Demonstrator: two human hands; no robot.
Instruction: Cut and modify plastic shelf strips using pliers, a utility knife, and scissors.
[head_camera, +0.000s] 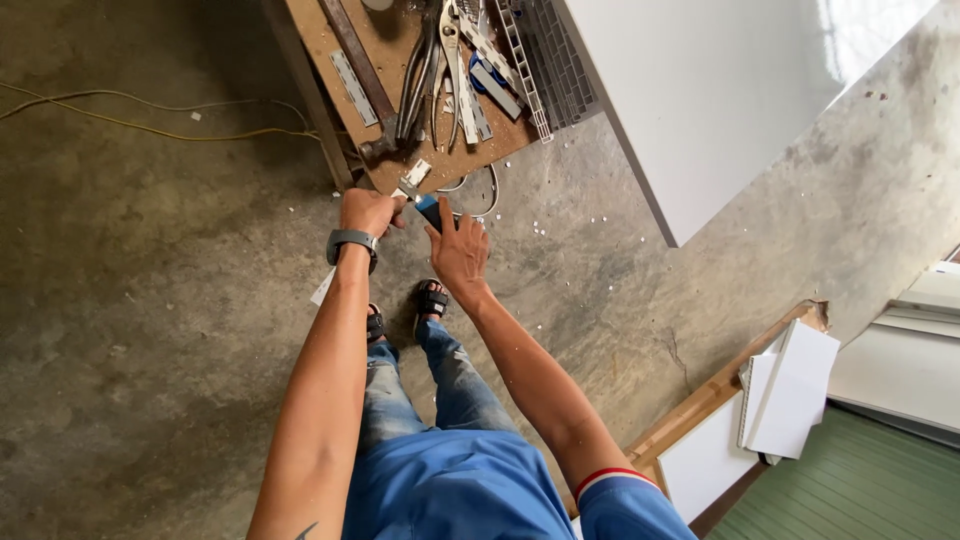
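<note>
**Both hands on a small hinge at the bench edge**

Left hand (368, 210) is curled tight round a small pale metal piece, looks like a hinge (408, 188), pinned right at the near edge of the bench (330, 30). Fist closed on it, thumb side up. Probably braced there so the board edge takes the load.

Right hand (460, 250) is wrapped on a tool with a blue-black grip (430, 208), fingers closed round it, nose pointing into the hinge. Tip itself is hidden between the hands, so can't tell what kind of tool it is.

Black watch (352, 240) on the left wrist.

Bench top is bare chipboard, brown, scuffed. Tools lie in a loose fan within arm's reach: a hammer (365, 75) with a long rusty shaft, head towards the person; dark pliers (420, 70); steel snips (452, 45); a flat perforated strip (354, 88); a ribbed grey panel (560, 60) at the far side.

White board (720, 90), smooth and glossy, leans just beside the bench. More white offcuts (795, 390) stacked by a wooden frame to the right.

Floor (150, 300) is rough stained concrete, speckled with small white chips. Yellow cable (150, 128) trails off left.
</note>
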